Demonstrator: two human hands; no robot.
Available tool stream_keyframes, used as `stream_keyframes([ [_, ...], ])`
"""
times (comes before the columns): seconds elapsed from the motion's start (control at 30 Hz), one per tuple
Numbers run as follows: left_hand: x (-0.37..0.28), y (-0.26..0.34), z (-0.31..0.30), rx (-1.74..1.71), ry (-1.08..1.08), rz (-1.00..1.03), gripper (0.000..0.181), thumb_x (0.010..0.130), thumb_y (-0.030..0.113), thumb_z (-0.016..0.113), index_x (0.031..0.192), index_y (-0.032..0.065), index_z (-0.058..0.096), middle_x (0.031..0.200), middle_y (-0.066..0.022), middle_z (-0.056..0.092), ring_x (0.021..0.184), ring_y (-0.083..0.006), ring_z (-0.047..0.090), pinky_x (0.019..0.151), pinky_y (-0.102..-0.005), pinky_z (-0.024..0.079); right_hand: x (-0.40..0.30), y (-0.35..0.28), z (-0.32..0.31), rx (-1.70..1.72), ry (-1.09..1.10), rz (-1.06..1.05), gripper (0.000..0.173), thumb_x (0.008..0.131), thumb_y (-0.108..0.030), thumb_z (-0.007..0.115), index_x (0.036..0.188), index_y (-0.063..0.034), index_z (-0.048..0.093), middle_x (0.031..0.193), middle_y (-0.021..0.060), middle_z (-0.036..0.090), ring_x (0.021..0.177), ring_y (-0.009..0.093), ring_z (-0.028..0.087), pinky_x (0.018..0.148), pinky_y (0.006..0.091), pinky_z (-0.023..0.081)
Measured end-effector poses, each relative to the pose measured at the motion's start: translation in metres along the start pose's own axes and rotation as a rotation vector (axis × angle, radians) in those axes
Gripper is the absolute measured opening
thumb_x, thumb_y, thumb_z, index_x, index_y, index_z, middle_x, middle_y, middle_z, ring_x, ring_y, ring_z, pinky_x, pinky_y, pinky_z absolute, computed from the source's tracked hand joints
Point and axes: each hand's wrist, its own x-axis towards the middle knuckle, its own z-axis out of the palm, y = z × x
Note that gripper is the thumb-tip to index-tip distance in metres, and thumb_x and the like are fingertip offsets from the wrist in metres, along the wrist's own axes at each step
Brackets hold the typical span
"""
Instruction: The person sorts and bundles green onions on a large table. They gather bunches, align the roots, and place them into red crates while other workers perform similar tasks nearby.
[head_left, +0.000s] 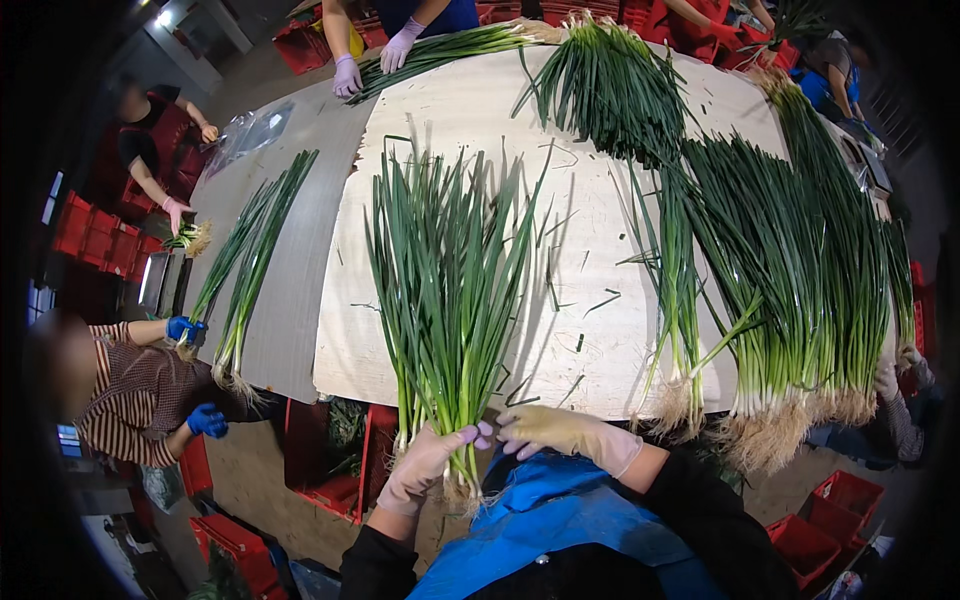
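Note:
In a pale glove, my left hand (435, 459) closes around the white lower stems of several long-leaved spring onions (465, 367), just above their roots at the near table edge. More stalks lie beside and partly under this bunch, their leaves fanning away from me across the white board (585, 285). My right hand (562, 435), gloved too, is just right of the held stems with its fingers slightly bent and apart; nothing shows in it. A small loose bunch (679, 322) lies farther right, beside a thick row of spring onions (810, 285) with roots towards me.
A large heap (611, 82) lies at the far side, beside a co-worker's gloved hands (375, 60). Two thin bunches (251, 285) lie on the grey tabletop (289, 247) at left, near a co-worker's blue glove (184, 330). Red crates (330, 480) stand below the near edge.

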Motion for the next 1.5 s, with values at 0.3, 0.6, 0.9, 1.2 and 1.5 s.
stream_keyframes([
  [0.3,-0.032,0.024,-0.016,-0.057,-0.008,-0.017,0.032,0.087,0.002,0.059,0.118,-0.0026,0.053,0.095,-0.0151,0.066,0.08,-0.0206,0.063,0.074,-0.0353,0.053,0.006,-0.021,-0.012,0.142,0.125,-0.155,0.045,0.096,-0.029,0.056,0.128,-0.0004,0.044,0.117,0.016,0.056,0.106,0.025,0.059,0.089,0.0361,0.051],
  [0.6,-0.013,0.057,-0.077,-0.051,0.064,0.095,0.039,0.085,0.008,0.063,0.121,-0.0041,0.052,0.095,-0.0152,0.065,0.078,-0.0198,0.063,0.068,-0.0324,0.054,0.01,-0.004,-0.006,0.141,0.148,-0.098,0.048,0.098,-0.03,0.052,0.133,0.0011,0.042,0.123,0.0191,0.054,0.108,0.026,0.057,0.091,0.0374,0.051],
  [0.9,0.035,0.017,-0.11,1.033,0.524,-0.033,0.045,0.081,0.027,0.069,0.114,-0.0011,0.058,0.096,-0.0219,0.067,0.092,-0.0354,0.065,0.081,-0.0416,0.05,0.02,0.0,0.005,0.066,0.204,0.002,0.048,0.098,-0.031,0.051,0.131,0.0025,0.045,0.117,0.0153,0.058,0.104,0.023,0.06,0.085,0.0335,0.052],
  [1.2,0.037,0.012,-0.095,1.303,0.573,0.166,0.11,0.078,0.04,0.074,0.146,-0.0074,0.002,0.129,-0.0284,0.047,0.115,-0.04,0.051,0.096,-0.041,0.044,0.04,-0.007,0.008,0.123,0.249,-0.029,0.044,0.096,-0.028,0.053,0.128,0.0023,0.049,0.114,0.0135,0.06,0.1,0.02,0.06,0.084,0.0317,0.052],
  [1.5,0.065,0.01,-0.05,1.492,0.505,0.067,0.118,0.069,0.045,0.079,0.147,-0.0039,0.005,0.147,-0.0376,0.014,0.126,-0.0467,0.037,0.102,-0.046,0.038,0.048,-0.009,0.009,0.173,0.265,-0.027,0.044,0.097,-0.028,0.053,0.128,0.003,0.049,0.113,0.0145,0.06,0.099,0.02,0.06,0.085,0.031,0.051],
])
